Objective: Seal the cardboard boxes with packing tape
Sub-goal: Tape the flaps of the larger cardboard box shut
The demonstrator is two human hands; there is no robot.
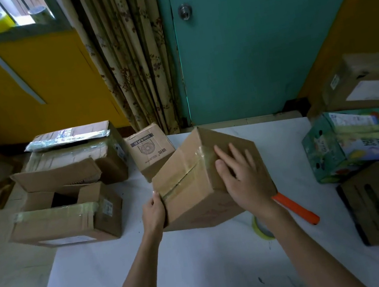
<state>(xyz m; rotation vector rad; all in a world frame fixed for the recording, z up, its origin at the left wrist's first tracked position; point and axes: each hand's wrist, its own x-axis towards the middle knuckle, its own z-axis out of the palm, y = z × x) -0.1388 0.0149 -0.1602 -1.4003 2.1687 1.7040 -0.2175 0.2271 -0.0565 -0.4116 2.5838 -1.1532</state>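
Box tilted – hands on edges.

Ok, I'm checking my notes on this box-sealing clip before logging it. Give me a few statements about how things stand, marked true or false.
1. A strip of clear tape runs along the seam of the cardboard box being held. True.
2. The right hand holds the tape roll. False: it lies flat on the box, and the roll sits on the white table beside the forearm.
3. The left hand grips the box's near-left edge. True.
4. The orange-handled cutter lies left of the box. False: it lies to the right.
5. The unsealed box at the left has open flaps. True.
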